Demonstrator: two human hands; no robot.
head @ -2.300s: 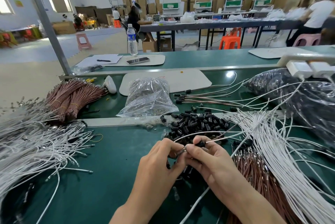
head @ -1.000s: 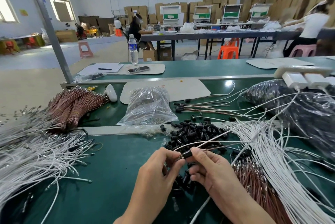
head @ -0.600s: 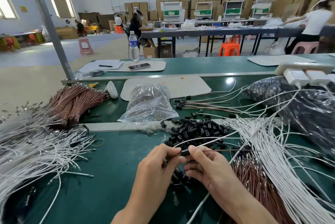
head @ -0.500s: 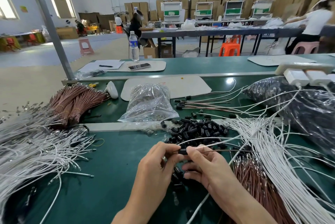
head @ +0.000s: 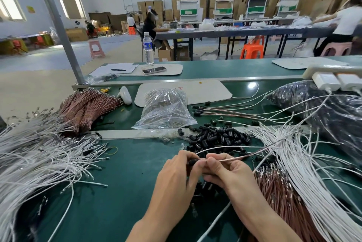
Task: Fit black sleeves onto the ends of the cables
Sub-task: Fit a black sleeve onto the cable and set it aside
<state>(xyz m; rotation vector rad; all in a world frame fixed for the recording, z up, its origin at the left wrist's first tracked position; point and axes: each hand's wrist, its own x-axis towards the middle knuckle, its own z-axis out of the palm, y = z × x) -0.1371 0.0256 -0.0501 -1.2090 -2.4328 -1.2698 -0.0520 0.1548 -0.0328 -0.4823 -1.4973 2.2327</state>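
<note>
left hand [head: 176, 180] pinches black sleeve [head: 192, 162] | right hand [head: 230, 175] pinches brown cable [head: 237, 158] just beside it | both hands touching, over table [head: 127, 173]

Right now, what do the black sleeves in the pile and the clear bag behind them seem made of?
Black sleeves: likely moulded plastic or rubber, matte with faint highlights. Clear bag: thin plastic film, glossy, crinkled, contents showing through.
</note>
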